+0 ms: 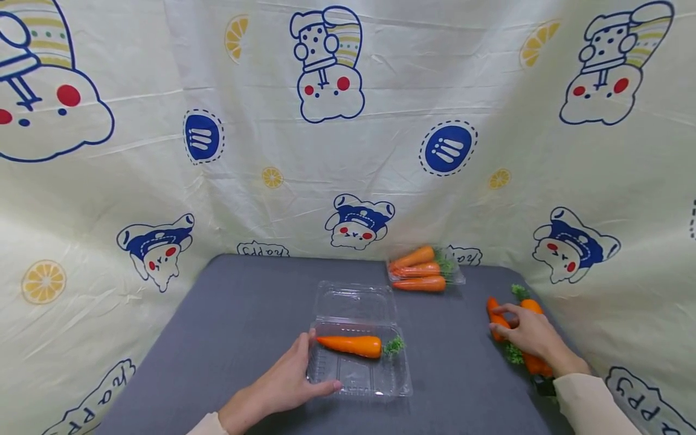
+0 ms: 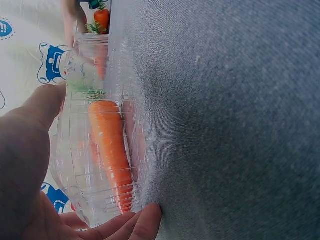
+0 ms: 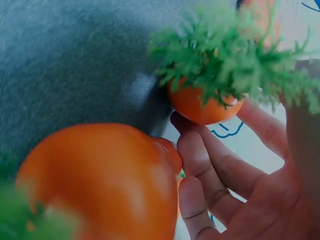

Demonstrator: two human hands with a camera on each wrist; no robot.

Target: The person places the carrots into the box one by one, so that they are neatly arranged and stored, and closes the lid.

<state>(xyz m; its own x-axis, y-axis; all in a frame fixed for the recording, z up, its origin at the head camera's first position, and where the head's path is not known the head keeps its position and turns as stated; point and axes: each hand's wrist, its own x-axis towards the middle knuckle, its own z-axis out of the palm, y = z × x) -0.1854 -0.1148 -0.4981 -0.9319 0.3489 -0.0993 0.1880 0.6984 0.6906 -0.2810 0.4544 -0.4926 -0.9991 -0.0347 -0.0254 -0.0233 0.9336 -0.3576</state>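
Note:
A clear plastic clamshell container lies with its lid folded back. Inside the base is one orange carrot with a green top, also seen through the plastic wall in the left wrist view. My left hand grips the container's near left corner, thumb along the front and fingers at the left side. At the table's right side, my right hand has thumb and fingers about another carrot. The right wrist view shows fingers against a green-topped carrot; the thumb's contact is blurred.
Further carrots lie under and beside the right hand, near the right edge of the grey table. At the back, a second clear container holds three carrots. A printed curtain hangs behind and around the table.

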